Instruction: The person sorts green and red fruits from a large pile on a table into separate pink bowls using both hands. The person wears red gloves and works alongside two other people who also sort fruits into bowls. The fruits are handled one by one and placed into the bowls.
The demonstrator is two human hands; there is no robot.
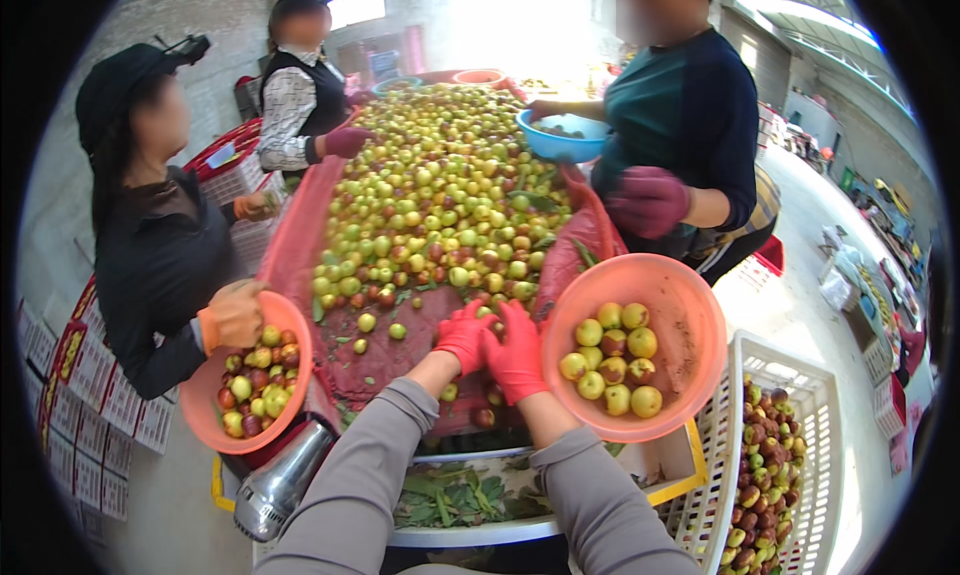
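Both my hands wear red gloves and meet at the near edge of a big heap of green and reddish jujubes (442, 200) on a red cloth (390, 380). My left hand (466, 338) and my right hand (517, 352) nearly touch each other; fruit shows just beyond and between the fingers, but whether either holds any is hidden. Close by on the right sits an orange plastic bowl (686, 350) with a small group of yellow-green jujubes (615, 359). Loose jujubes lie left of my hands and below my wrists.
A tray of green leaves (465, 496) is below my forearms. At right stands a white plastic crate (817, 425) of browner jujubes. A co-worker's orange-gloved hand (234, 316) is at another orange bowl (199, 402) beside a metal lamp-like housing (285, 477). Opposite, a co-worker holds a blue bowl (566, 147).
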